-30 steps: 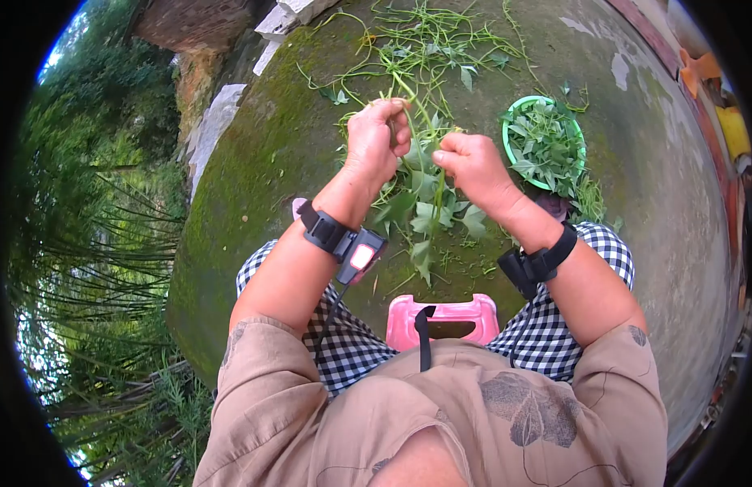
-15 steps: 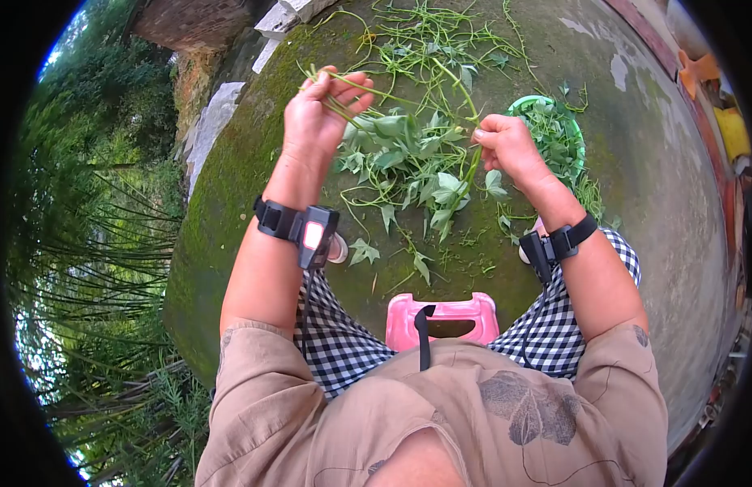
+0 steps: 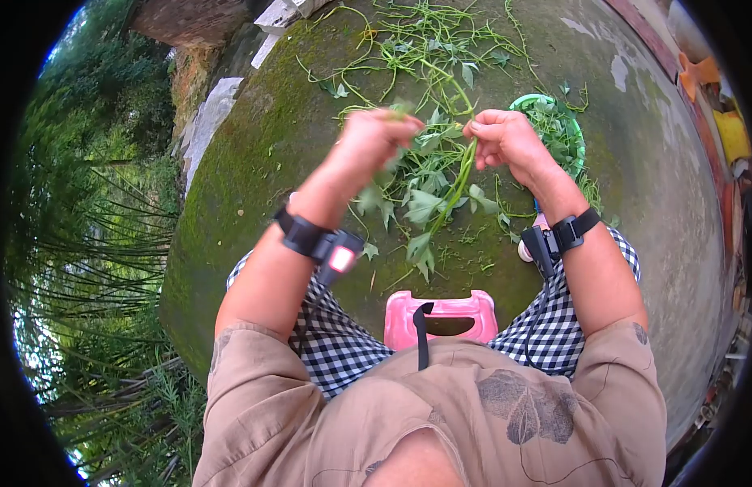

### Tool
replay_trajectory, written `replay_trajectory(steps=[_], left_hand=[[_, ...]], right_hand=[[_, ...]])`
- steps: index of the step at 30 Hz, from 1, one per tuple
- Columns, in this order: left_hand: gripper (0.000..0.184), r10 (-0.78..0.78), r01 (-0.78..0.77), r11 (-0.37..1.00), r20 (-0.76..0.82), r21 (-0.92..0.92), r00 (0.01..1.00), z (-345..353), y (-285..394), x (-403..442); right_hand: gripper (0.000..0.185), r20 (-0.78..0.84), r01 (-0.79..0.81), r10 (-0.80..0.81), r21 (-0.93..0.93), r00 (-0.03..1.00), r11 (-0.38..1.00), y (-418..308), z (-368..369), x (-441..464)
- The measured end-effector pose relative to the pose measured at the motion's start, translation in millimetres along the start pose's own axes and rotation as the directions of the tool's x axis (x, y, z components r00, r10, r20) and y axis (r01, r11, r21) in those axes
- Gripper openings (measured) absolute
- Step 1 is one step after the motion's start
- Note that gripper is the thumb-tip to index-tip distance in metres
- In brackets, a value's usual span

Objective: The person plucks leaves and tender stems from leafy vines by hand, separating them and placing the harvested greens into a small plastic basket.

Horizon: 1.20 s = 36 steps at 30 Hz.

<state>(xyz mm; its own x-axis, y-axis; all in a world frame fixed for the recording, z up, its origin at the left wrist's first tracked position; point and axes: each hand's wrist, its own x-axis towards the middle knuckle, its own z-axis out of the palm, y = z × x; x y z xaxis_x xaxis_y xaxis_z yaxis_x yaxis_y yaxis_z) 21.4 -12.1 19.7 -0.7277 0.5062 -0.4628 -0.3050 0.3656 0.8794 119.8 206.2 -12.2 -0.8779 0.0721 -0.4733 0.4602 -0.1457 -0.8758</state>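
Sweet potato vines with long green stems and lobed leaves (image 3: 425, 207) lie in a heap on the mossy ground in front of me. My right hand (image 3: 506, 144) pinches a long vine (image 3: 463, 183) between thumb and fingers; its leafy part hangs below and its stem runs up over the pile. My left hand (image 3: 369, 146), smeared by motion, is closed close by on the left. Blurred green stem ends show above its fingers and blurred leaves hang below, so it appears to hold leafy vine stems.
A green basket (image 3: 584, 146) of leaves stands beyond my right hand. Stripped-looking stems (image 3: 441, 40) are strewn at the top. A pink plastic stool (image 3: 400, 321) is between my knees. Stone blocks (image 3: 210, 114) and greenery border the left; a yellow object (image 3: 731, 134) lies far right.
My left hand has swung right and down towards my right hand, its fingers closing from a partly spread pose. The right hand stays nearly in place, still pinching the vine.
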Motion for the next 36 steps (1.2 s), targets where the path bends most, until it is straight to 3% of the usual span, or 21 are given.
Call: replay_trajectory(steps=[4,7,10,14,15,18,22,28,31,34,36], left_hand=[[0.013,-0.144,0.194,0.934,0.180,-0.301,0.973,39.1,-15.5,-9.0],[0.011,-0.096,0.129,0.924,0.107,-0.360,0.990,39.7,-16.0,0.2],[0.008,-0.096,0.079,0.912,-0.021,-0.402,0.995,37.7,-16.4,7.4],[0.009,-0.131,0.044,0.872,-0.146,-0.487,0.981,40.6,-21.1,11.2],[0.009,-0.137,0.046,0.865,-0.147,-0.499,0.980,41.5,-22.2,11.2],[0.007,-0.139,0.038,0.854,-0.158,-0.518,0.978,45.8,-21.7,9.7],[0.011,-0.114,0.013,0.835,-0.150,-0.550,0.982,37.7,-16.3,14.3],[0.014,0.018,-0.050,0.896,-0.077,-0.441,0.997,29.1,-14.3,17.3],[0.012,0.071,-0.099,0.934,-0.093,-0.342,0.993,25.2,-12.4,19.5],[0.012,0.120,-0.146,0.964,-0.125,-0.223,0.985,23.4,-11.8,22.8],[0.013,0.171,-0.192,0.969,-0.138,-0.156,0.976,23.0,-16.0,24.4]], right_hand=[[0.016,0.024,0.037,-0.040,0.107,0.999,0.994,-8.7,14.1,3.9],[0.018,-0.056,0.055,-0.050,0.099,0.997,0.994,-15.9,23.4,3.2],[0.019,-0.240,0.111,-0.123,-0.066,0.963,0.992,-11.3,33.5,4.2],[0.026,-0.022,0.127,-0.143,-0.349,0.989,0.928,13.6,50.0,0.6],[0.024,-0.039,0.184,-0.225,-0.444,0.974,0.877,19.9,52.0,0.7],[0.019,-0.043,0.195,-0.231,-0.404,0.972,0.894,24.4,48.5,5.1],[0.012,-0.122,0.164,-0.183,-0.147,0.976,0.975,17.9,47.0,5.3],[0.008,-0.108,0.096,-0.106,-0.093,0.988,0.991,14.2,40.6,5.5],[0.009,-0.035,0.123,-0.132,-0.190,0.991,0.974,9.8,39.0,2.6],[0.013,0.016,0.264,-0.279,-0.374,0.960,0.889,2.8,39.7,-3.8],[0.015,-0.009,0.252,-0.274,-0.364,0.962,0.897,-2.4,41.6,-9.8]])
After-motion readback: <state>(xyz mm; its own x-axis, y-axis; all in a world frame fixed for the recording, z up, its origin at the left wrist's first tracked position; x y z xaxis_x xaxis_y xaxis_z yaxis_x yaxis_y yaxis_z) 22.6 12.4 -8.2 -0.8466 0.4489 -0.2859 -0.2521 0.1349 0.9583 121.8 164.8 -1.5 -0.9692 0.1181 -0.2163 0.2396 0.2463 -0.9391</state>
